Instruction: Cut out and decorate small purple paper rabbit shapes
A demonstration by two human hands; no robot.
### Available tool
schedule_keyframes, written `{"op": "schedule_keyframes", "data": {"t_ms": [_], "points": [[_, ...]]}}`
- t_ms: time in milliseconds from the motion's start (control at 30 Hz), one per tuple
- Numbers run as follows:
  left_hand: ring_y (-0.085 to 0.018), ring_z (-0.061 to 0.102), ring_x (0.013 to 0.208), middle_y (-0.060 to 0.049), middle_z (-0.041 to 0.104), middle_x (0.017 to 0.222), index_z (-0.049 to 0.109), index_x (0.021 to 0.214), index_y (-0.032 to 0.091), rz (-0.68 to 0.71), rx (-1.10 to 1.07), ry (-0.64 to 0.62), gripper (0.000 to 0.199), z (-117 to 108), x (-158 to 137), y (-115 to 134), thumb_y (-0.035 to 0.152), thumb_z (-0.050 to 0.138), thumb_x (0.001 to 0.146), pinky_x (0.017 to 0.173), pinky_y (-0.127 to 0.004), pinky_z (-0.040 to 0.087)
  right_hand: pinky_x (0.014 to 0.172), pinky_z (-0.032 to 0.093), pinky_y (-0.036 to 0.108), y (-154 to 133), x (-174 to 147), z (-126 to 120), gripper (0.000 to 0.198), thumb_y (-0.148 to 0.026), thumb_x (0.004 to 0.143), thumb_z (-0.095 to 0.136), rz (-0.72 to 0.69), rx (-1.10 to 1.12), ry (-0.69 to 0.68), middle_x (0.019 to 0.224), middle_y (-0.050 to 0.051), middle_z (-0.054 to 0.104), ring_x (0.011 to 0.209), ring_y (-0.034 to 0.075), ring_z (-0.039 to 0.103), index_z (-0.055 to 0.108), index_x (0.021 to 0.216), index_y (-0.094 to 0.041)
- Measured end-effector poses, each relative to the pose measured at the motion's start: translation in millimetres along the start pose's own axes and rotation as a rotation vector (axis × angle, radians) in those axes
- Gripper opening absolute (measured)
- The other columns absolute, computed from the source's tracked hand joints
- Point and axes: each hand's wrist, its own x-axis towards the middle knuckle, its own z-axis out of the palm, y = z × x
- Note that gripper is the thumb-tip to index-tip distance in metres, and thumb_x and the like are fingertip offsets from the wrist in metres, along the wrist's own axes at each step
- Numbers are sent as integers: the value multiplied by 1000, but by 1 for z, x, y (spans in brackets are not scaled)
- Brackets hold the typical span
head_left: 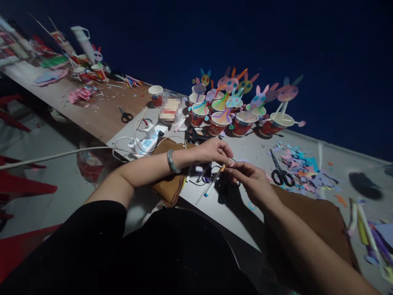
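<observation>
My left hand (216,150), with a green bangle (173,161) on its wrist, meets my right hand (253,180) over the table. Both hands are closed, thumbs and fingertips pinched together at one spot. What sits between them is too small and shadowed to name. Just below the fingertips are a white marker-like stick with a blue end (211,186) and a bit of orange; I cannot tell whether a hand touches it. Dark-handled scissors (281,170) lie right of my right hand. Behind my left hand is a black glue gun (196,135).
Several red paper cups (219,125) holding paper rabbit figures stand along the wall. Colourful paper scraps (302,166) spread to the right. A white power strip (150,141) with cables is at left, near another pair of scissors (125,115). A brown pad (310,223) lies beneath my right forearm.
</observation>
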Motion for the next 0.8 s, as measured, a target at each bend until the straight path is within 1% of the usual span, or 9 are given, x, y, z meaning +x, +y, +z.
{"op": "schedule_keyframes", "data": {"t_ms": [133,267,367,467,533,600,633,733,800], "points": [[-7,61,61,-1,66,65,62,87,7,-17,36,-3,26,2,4,2,9,78,66,66,-23,48,51,46,27,-1,-2,1,38,-57,66,77,-25,-40,67,62,0,62,52,13,53,66,82,-24],[-9,62,62,-2,67,66,63,88,6,1,71,-4,28,3,11,4,11,79,66,69,-27,50,53,47,28,-1,-2,-4,36,-56,69,74,-53,-82,89,65,1,64,55,14,55,67,84,-24],[-9,63,64,-3,67,68,64,90,5,36,135,14,24,4,25,5,9,75,69,71,-27,51,61,51,31,0,4,-25,32,-51,72,72,-117,-191,193,74,3,69,64,18,62,69,89,-24],[-10,64,71,-5,69,77,67,94,6,127,295,101,22,4,44,5,9,71,72,73,-26,51,70,52,34,9,8,-51,26,-43,76,68,-163,-444,298,87,7,73,75,22,66,70,92,-24],[-13,65,79,-8,72,86,70,94,7,199,499,138,21,6,57,5,11,69,73,78,-28,51,69,52,37,19,5,-60,24,-40,77,65,-159,-637,253,86,7,74,73,23,66,71,93,-23],[-17,66,87,-10,73,93,73,93,8,217,724,125,20,10,67,4,11,66,74,83,-31,50,71,53,39,31,-3,-57,23,-38,79,63,-190,-754,168,87,8,74,75,25,67,72,93,-23],[-19,66,90,-11,74,95,73,94,9,205,816,102,21,12,72,2,10,64,74,84,-32,49,75,54,41,36,-9,-52,22,-37,80,61,-230,-788,117,90,9,74,81,27,68,72,93,-23],[-22,67,94,-13,74,99,75,96,10,133,959,16,27,18,85,-3,7,60,74,84,-32,49,86,53,46,44,-23,-35,21,-34,84,57,-349,-857,5,101,11,74,96,31,68,72,95,-24],[-23,66,96,-13,74,100,75,97,12,98,984,-21,28,22,93,-7,7,60,74,83,-33,49,88,52,47,43,-26,-30,24,-33,87,54,-383,-881,-35,103,11,74,98,30,68,71,99,-24]]}}
